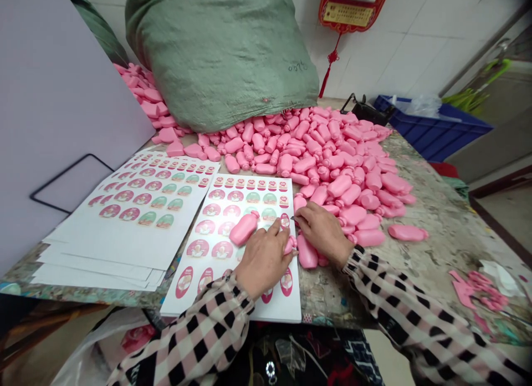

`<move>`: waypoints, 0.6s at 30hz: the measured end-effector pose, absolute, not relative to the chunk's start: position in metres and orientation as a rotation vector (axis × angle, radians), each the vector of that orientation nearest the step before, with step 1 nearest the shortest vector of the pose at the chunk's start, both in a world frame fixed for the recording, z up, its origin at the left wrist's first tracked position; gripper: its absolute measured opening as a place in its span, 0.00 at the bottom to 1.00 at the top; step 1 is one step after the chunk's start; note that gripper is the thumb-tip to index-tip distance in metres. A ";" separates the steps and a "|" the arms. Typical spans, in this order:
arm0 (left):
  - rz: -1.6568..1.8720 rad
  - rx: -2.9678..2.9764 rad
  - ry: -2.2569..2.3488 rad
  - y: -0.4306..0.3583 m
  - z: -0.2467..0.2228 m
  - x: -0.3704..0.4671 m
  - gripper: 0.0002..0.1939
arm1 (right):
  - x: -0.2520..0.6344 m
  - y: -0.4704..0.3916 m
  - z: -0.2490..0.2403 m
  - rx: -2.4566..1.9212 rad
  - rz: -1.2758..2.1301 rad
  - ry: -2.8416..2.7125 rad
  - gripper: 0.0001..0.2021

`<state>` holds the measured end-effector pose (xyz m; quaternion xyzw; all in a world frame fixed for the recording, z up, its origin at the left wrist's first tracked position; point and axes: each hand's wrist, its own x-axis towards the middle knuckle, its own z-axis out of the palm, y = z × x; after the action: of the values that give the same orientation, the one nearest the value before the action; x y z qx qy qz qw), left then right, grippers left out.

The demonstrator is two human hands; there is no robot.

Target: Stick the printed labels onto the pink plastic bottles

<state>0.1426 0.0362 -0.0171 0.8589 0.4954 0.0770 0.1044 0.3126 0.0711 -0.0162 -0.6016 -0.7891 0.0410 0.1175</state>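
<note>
The left hand point(266, 258) grips a pink bottle point(290, 244) over the sticker sheet point(288, 309). The right hand point(322, 230) pinches what may be a dark tool point(293, 218) at the sheet's edge.

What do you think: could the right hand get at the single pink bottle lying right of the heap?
Probably yes: the bottle lies uncovered, with bare table on its near side. Some of the heap lies between it and the right hand, but looks low enough to pass over.
</note>
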 end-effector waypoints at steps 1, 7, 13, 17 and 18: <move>0.226 2.534 1.472 0.036 -0.017 0.143 0.24 | 0.313 0.071 -0.017 -1.758 0.128 -2.294 0.10; 0.188 2.521 1.522 0.033 -0.015 0.143 0.24 | 0.313 0.072 -0.017 -1.731 0.176 -2.282 0.08; 0.189 2.501 1.499 0.034 -0.015 0.142 0.24 | 0.317 0.071 -0.017 -1.673 0.260 -2.265 0.07; 0.198 2.497 1.487 0.035 -0.016 0.142 0.25 | 0.319 0.071 -0.021 -1.648 0.315 -2.216 0.07; 0.200 2.497 1.484 0.035 -0.016 0.142 0.25 | 0.319 0.071 -0.023 -1.645 0.334 -2.194 0.07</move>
<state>0.1424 0.0349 -0.0160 0.8519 0.5064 0.0684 0.1148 0.3185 0.0706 -0.0231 -0.5849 -0.7799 0.1188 0.1886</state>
